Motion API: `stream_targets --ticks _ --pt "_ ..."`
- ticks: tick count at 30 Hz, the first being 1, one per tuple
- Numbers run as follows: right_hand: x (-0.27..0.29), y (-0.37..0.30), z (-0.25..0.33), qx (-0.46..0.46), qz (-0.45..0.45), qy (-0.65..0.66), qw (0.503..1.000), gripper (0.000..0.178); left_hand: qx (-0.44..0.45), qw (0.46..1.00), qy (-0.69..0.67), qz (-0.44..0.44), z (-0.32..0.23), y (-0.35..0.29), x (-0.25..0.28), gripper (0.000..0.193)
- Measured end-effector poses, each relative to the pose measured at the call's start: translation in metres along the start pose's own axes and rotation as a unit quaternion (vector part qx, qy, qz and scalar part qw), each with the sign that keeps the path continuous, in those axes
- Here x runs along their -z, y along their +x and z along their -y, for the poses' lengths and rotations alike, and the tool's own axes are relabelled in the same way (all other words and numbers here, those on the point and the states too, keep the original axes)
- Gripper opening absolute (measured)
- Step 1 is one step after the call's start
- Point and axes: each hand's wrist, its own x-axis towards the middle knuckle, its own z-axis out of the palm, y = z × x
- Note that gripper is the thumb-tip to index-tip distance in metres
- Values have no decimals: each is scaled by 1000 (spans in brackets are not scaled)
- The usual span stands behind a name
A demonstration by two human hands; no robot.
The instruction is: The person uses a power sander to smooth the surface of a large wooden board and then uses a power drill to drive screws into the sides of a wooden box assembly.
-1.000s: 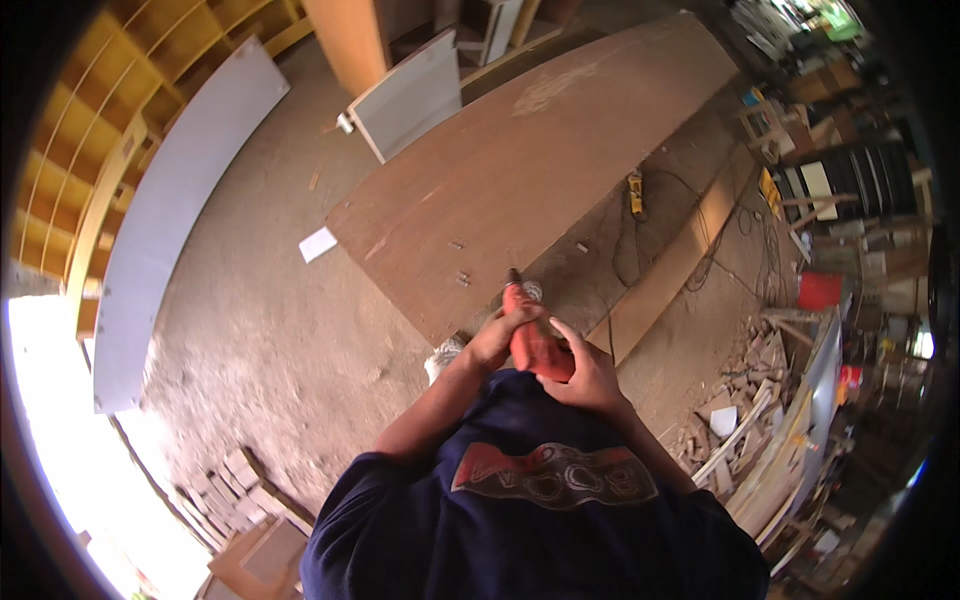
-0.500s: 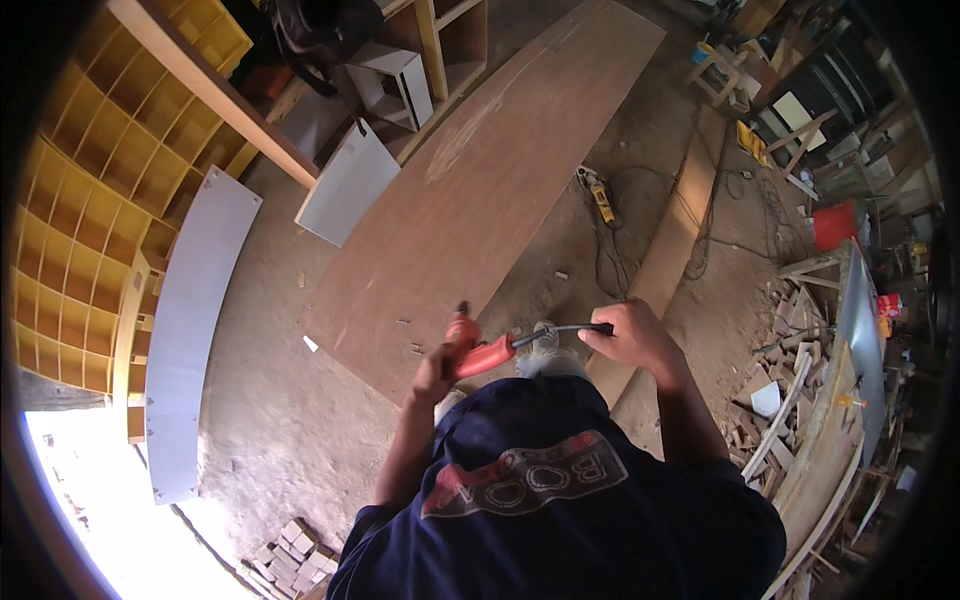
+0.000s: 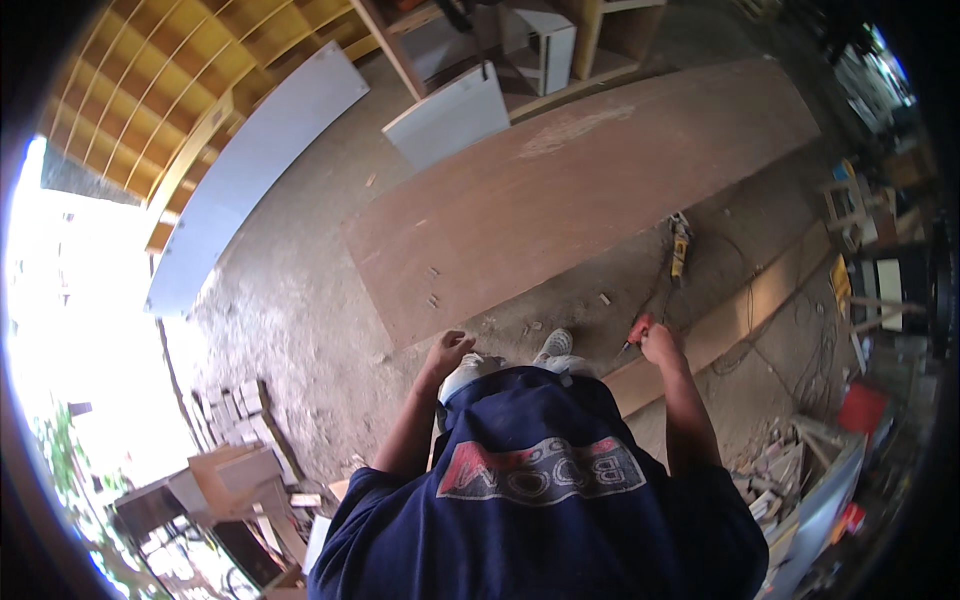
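Note:
My right hand (image 3: 658, 345) is out to the right, closed around a red power drill (image 3: 640, 327); a thin dark part of it points down and to the left. My left hand (image 3: 450, 353) is in front of my left thigh, its fingers curled in, with nothing visible in them. Beyond it lies a large brown wooden board (image 3: 540, 210) on the floor, a few small pieces (image 3: 433, 300) on its near left part. A yellow-and-black angle grinder (image 3: 679, 255) rests beyond the drill, past the board's near edge.
A long narrow plank (image 3: 745, 310) lies at right, with cables (image 3: 800, 360) beside it. White panels (image 3: 265, 150) and yellow shelving (image 3: 165, 85) stand at far left. Stacked blocks (image 3: 230, 410) and scrap wood (image 3: 235, 475) are at near left; more scrap (image 3: 770, 480) is at near right.
The drill has passed from my left hand to my right, which has let go of the cord and moved right. My view has turned left.

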Motion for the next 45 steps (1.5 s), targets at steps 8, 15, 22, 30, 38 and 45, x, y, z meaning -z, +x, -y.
stream_targets --ticks 8,15,22,30,38,45 --pt "-60 80 -164 -175 21 -139 974 28 91 988 74 -96 75 -50 22 68" --pt "-94 100 -35 -80 23 -93 992 21 122 974 105 -159 93 -79 41 50" --pt "-150 132 213 211 8 110 971 16 101 962 61 -246 96 57 50 40" --pt "-182 159 465 269 52 77 959 22 62 937 40 -343 73 168 51 37" --pt "-222 203 538 275 43 -69 958 20 53 947 62 -311 77 180 65 11" --pt "-204 219 627 352 8 68 933 17 28 952 181 -246 88 174 73 12"
